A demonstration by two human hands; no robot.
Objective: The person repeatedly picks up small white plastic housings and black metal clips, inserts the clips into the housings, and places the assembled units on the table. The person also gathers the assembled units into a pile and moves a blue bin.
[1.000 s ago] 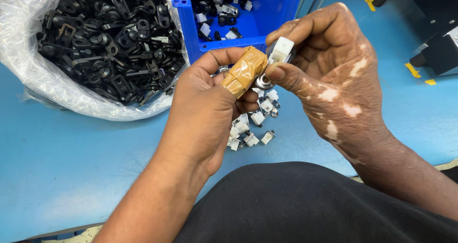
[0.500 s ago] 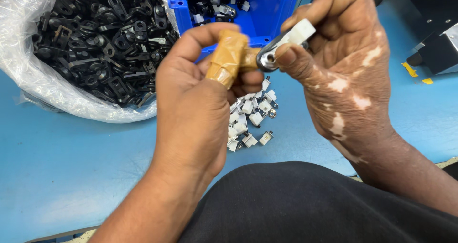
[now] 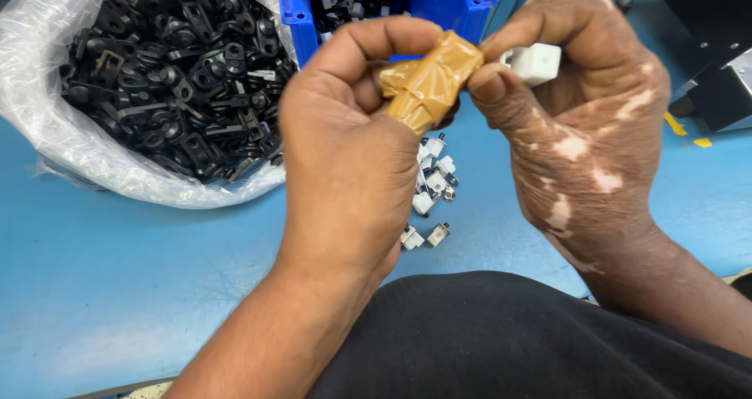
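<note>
Left hand (image 3: pixel 345 156): grip closed, tape-wrapped thumb (image 3: pixel 427 86) meeting the right's fingertips at upper centre.
Right hand (image 3: pixel 580 125): grip pinched on small white part (image 3: pixel 536 62).
Desk (image 3: pixel 117 289): blue.

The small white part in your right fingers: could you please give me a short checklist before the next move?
1. White part pinched by right hand: ok.
2. Left hand, thumb wrapped in tan tape, meets the part: ok.
3. How the part seats: cannot tell, fingers hide it.
4. Loose white parts lie on the blue table below: ok.
5. Bag of black parts open: ok.
</note>
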